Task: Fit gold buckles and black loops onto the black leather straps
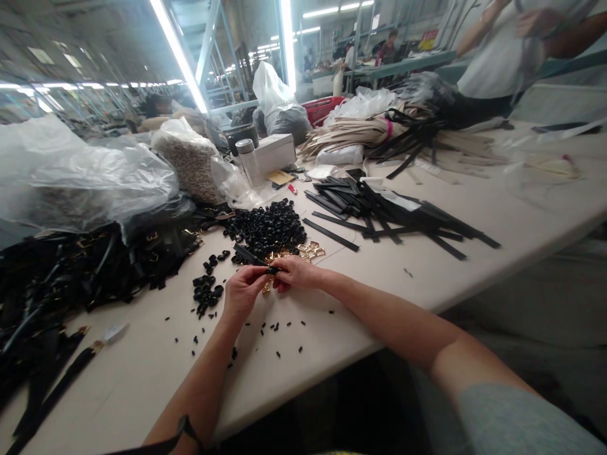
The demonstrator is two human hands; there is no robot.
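My left hand (pixel 243 289) and my right hand (pixel 298 273) meet over the table, fingers pinched together on a short black strap (pixel 250 255). One end of the strap sticks out up and to the left; the end between my fingertips is mostly covered. Just behind my hands lies a heap of small black loops (pixel 272 224), with a smaller cluster of loops (pixel 207 291) to the left. Gold-coloured buckles (pixel 310 250) lie beside and partly under my right hand. Tiny black pieces (pixel 275 327) are scattered on the tabletop nearer me.
A pile of black straps (pixel 379 212) lies to the right. Finished-looking black straps with buckles (pixel 109 265) are heaped at left beside plastic bags (pixel 85 177). A glass bottle (pixel 248 163) and white box (pixel 275 151) stand behind. Another person (pixel 507 50) stands at the far right.
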